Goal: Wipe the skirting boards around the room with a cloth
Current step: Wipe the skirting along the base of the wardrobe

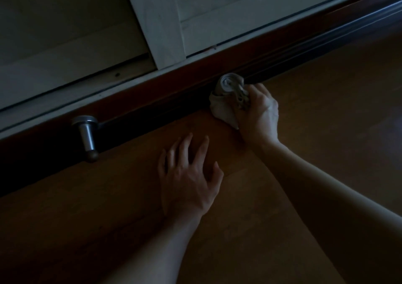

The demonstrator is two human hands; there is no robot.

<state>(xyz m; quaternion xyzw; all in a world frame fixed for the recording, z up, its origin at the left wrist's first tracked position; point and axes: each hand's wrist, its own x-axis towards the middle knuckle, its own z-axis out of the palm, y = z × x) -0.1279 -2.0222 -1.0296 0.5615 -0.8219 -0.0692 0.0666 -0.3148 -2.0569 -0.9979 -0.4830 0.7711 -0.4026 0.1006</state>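
Note:
A dark brown skirting board [165, 100] runs diagonally from lower left to upper right along the base of the wall. My right hand [258, 111] grips a bunched pale grey cloth [228, 96] and holds it against the board's lower part where it meets the floor. My left hand [189, 174] lies on the wooden floor in front of the board, fingers spread and straight, pointing toward the wall. The room is dim, so the board's surface shows little detail.
A metal door stop [88, 135] with a dark rubber tip sticks out of the skirting board to the left of my hands. Above the board stand pale panelled wall or door sections [195, 22]. Brown wooden floor [315, 109] stretches to the right.

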